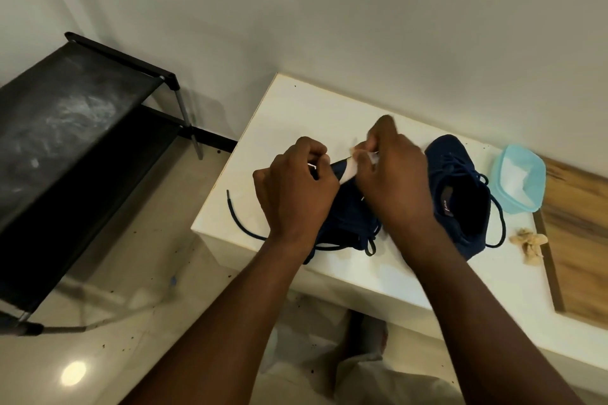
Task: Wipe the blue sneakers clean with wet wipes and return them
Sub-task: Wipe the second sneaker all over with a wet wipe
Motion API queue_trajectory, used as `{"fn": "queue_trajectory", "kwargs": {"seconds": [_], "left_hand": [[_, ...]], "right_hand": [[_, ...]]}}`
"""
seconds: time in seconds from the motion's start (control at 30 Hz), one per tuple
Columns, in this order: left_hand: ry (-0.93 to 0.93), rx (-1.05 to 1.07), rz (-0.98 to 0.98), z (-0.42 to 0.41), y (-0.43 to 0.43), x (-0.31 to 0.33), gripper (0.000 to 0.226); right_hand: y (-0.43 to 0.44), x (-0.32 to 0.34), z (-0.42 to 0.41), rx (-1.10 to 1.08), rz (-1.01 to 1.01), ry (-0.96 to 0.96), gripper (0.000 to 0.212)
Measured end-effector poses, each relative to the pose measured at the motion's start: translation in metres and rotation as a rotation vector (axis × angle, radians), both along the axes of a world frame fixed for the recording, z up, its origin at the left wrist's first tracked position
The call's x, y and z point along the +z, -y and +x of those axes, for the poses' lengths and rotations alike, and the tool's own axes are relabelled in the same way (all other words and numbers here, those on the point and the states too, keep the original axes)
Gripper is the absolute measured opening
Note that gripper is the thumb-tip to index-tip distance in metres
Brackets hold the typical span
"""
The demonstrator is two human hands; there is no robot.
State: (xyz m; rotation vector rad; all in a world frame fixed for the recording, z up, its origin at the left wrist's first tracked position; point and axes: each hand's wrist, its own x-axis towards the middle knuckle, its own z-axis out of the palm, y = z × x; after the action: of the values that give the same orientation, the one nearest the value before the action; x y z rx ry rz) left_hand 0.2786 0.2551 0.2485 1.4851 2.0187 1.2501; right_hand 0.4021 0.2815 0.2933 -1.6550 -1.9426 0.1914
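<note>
Two dark blue sneakers lie on a white table. My left hand grips the toe end of the nearer blue sneaker, which is tipped up so its white sole edge shows. My right hand pinches a soiled wet wipe against that toe edge. The second blue sneaker sits upright to the right, its opening facing up and laces loose. A light blue wipes tub stands open beyond it.
A crumpled used wipe lies near the table's front right. A wooden board covers the table's right end. A black two-tier shoe rack stands on the tiled floor to the left. One loose lace trails to the table's left edge.
</note>
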Motion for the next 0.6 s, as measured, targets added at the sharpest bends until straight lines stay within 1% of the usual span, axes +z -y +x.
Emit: {"fn": "queue_trajectory", "kwargs": {"seconds": [0.07, 0.1, 0.2, 0.27, 0.33, 0.4, 0.43, 0.57, 0.6], "left_hand": [[0.01, 0.0, -0.006, 0.0, 0.0, -0.001, 0.007], [0.018, 0.0, -0.006, 0.0, 0.0, -0.001, 0.006], [0.022, -0.001, 0.005, 0.001, 0.0, 0.0, 0.005], [0.017, 0.003, 0.001, 0.0, -0.001, 0.001, 0.005], [0.014, 0.006, -0.008, 0.0, -0.001, 0.0, 0.007], [0.024, 0.002, -0.011, 0.0, -0.001, 0.0, 0.006], [0.031, -0.001, -0.01, -0.001, 0.0, 0.0, 0.006], [0.059, -0.002, -0.011, -0.001, 0.0, 0.002, 0.004], [0.061, 0.001, -0.014, -0.001, 0.0, 0.003, 0.004]], "right_hand": [[0.015, -0.006, -0.017, 0.095, -0.076, -0.007, 0.013], [0.016, -0.007, -0.017, 0.11, -0.086, -0.025, 0.015], [-0.001, 0.0, 0.009, 0.007, 0.009, -0.036, 0.021], [-0.004, 0.003, 0.018, -0.06, 0.049, -0.024, 0.018], [0.008, -0.003, 0.002, 0.001, 0.024, -0.007, 0.018], [0.023, -0.009, -0.013, 0.113, -0.044, -0.038, 0.023], [0.022, -0.009, -0.011, 0.126, -0.046, -0.038, 0.023], [0.0, 0.005, 0.028, -0.079, 0.047, -0.028, 0.017], [0.002, 0.004, 0.028, -0.099, 0.058, -0.035, 0.016]]}}
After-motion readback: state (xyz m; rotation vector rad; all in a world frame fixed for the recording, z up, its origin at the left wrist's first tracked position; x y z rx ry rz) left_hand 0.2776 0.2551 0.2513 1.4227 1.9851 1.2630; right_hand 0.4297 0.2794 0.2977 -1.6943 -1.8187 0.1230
